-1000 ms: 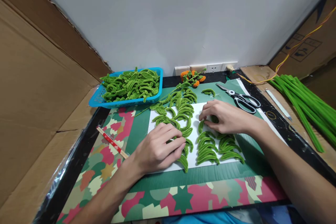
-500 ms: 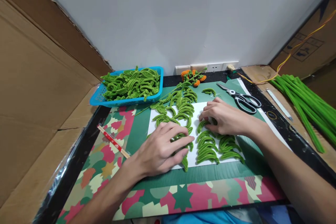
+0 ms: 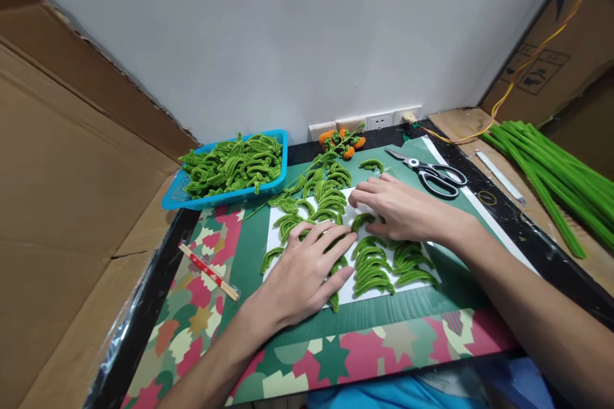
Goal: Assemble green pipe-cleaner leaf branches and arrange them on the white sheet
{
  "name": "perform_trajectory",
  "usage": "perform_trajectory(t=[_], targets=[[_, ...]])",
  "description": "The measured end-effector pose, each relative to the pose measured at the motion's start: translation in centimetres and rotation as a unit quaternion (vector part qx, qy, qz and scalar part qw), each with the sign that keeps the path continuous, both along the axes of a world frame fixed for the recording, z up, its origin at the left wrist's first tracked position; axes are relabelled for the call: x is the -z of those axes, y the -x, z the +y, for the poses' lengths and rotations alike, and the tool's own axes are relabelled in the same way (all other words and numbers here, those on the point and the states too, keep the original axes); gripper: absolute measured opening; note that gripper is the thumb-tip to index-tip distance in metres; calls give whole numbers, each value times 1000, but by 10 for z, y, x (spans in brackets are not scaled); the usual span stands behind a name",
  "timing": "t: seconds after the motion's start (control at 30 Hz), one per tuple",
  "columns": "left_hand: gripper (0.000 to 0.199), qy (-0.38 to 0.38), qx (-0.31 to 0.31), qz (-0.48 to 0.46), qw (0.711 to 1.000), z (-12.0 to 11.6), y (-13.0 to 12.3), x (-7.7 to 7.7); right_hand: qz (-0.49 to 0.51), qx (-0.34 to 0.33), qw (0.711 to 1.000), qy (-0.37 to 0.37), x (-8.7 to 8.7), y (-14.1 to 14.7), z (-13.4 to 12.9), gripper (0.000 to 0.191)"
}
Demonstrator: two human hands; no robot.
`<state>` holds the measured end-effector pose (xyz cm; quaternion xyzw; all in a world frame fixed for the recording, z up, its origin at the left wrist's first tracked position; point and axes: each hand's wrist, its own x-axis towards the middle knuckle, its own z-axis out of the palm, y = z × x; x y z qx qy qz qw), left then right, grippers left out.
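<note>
Curved green pipe-cleaner leaves lie in columns on a white sheet of paper. My left hand rests palm down over the left group, fingers spread, covering several of the leaves. Above the right-hand columns is my right hand, its fingers bent and parted from the thumb. A single leaf lies on the paper below those fingers, and no gripped piece shows. What is under the right palm is hidden.
A blue basket heaped with green leaves stands back left. Behind the paper are an orange-and-green pipe-cleaner sprig and black-handled scissors. Wrapped chopsticks lie left. At right are a white pen-like tool and green pipe cleaners.
The view has shifted slightly. My right hand has moved back and left, with its fingers more extended, uncovering the leaf below. My left hand's fingers have spread further over the left group.
</note>
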<state>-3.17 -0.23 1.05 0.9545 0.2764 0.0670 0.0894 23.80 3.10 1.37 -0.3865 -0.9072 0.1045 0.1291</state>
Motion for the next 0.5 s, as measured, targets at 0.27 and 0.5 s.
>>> perform_trajectory(t=[0.27, 0.5], targets=[[46, -10, -10, -3, 1000, 2, -1, 3, 36, -29, 999, -23, 5, -9, 5, 9], [48, -23, -3, -8, 1000, 1, -2, 4, 45, -21, 999, -16, 12, -9, 10, 13]])
